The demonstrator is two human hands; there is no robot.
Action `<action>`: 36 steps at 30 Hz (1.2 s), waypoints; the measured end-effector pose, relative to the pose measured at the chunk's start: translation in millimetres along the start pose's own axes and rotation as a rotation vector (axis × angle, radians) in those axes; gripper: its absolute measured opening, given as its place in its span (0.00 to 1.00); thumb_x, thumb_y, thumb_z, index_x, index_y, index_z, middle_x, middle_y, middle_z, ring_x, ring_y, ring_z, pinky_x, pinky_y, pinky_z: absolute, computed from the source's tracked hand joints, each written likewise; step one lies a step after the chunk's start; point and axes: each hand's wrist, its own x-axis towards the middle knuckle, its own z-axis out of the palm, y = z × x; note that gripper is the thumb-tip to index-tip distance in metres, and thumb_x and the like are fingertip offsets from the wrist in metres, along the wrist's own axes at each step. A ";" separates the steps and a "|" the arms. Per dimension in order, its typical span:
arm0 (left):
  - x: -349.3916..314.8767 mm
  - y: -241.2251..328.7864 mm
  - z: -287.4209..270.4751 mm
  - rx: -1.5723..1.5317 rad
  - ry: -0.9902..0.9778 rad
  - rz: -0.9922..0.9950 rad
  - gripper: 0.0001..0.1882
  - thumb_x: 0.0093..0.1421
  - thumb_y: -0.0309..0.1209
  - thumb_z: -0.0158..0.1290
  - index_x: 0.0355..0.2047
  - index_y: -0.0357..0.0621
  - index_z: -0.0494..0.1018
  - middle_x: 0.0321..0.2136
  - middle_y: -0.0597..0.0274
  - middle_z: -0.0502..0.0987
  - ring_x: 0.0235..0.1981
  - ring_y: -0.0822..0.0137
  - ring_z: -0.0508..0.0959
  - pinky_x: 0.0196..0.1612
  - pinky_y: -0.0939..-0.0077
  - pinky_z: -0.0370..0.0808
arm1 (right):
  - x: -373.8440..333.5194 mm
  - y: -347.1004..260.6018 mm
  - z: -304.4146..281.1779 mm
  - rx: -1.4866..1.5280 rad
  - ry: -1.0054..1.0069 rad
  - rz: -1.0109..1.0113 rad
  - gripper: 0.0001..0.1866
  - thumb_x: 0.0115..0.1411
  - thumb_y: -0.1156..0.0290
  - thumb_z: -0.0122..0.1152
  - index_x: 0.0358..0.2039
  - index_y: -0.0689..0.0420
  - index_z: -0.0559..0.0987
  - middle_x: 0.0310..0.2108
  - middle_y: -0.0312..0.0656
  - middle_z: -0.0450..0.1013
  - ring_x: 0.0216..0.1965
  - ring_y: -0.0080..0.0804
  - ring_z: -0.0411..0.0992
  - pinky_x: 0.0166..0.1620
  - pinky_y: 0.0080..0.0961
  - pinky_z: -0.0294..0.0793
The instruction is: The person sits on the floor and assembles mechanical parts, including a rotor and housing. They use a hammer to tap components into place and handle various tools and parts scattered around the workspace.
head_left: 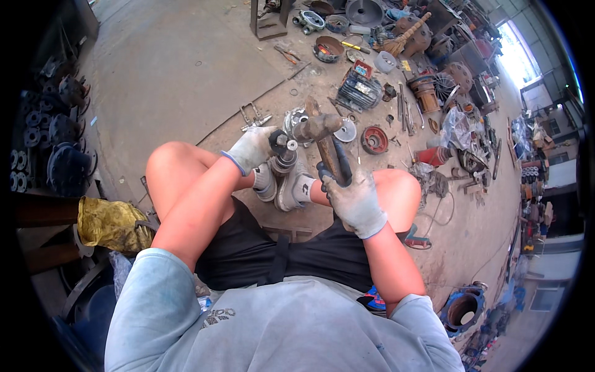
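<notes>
My right hand (356, 204), in a grey-white glove with dark fingertips, is closed round the wooden handle of a hammer (317, 128). The hammer's rusty, rounded head hangs above the floor between my feet and the parts beyond them. My left hand (251, 150), gloved too, is closed at the side of a dark metal piece with a round, shiny end (285, 146). Below that piece is a cylindrical metal part (284, 162), upright between my shoes; its lower end is hidden. Just beyond stands a silvery round housing (295, 118), partly covered by the hammer head.
A finned motor body (359, 90), a red ring-shaped part (374, 140) and a pale disc (346, 130) lie ahead. Pliers (287, 54) and a metal puller-like tool (254, 118) rest on the concrete. Flanges (65, 164) crowd the left; a yellow sack (111, 224) sits nearby.
</notes>
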 end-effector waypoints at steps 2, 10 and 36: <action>0.1 -3.6 1.9 0.008 -0.018 0.053 0.12 0.59 0.24 0.64 0.44 0.45 0.82 0.37 0.51 0.86 0.40 0.48 0.85 0.45 0.59 0.81 | -2.3 10.2 -0.3 -0.095 0.013 -0.113 0.34 0.63 0.78 0.69 0.70 0.64 0.72 0.53 0.59 0.82 0.53 0.50 0.84 0.54 0.38 0.82; 2.7 -14.8 12.1 0.210 -0.029 0.030 0.17 0.57 0.20 0.63 0.48 0.44 0.80 0.38 0.48 0.85 0.42 0.45 0.85 0.46 0.57 0.81 | -7.3 19.4 9.6 0.036 0.012 -0.002 0.35 0.63 0.76 0.70 0.70 0.63 0.71 0.53 0.59 0.82 0.55 0.52 0.83 0.57 0.39 0.81; 0.9 -8.7 16.5 0.190 0.068 -0.030 0.15 0.58 0.23 0.63 0.46 0.40 0.79 0.40 0.41 0.85 0.45 0.40 0.85 0.48 0.53 0.82 | 21.2 43.0 24.8 -0.411 0.003 -0.143 0.28 0.63 0.69 0.70 0.62 0.65 0.77 0.44 0.58 0.82 0.46 0.57 0.83 0.53 0.49 0.81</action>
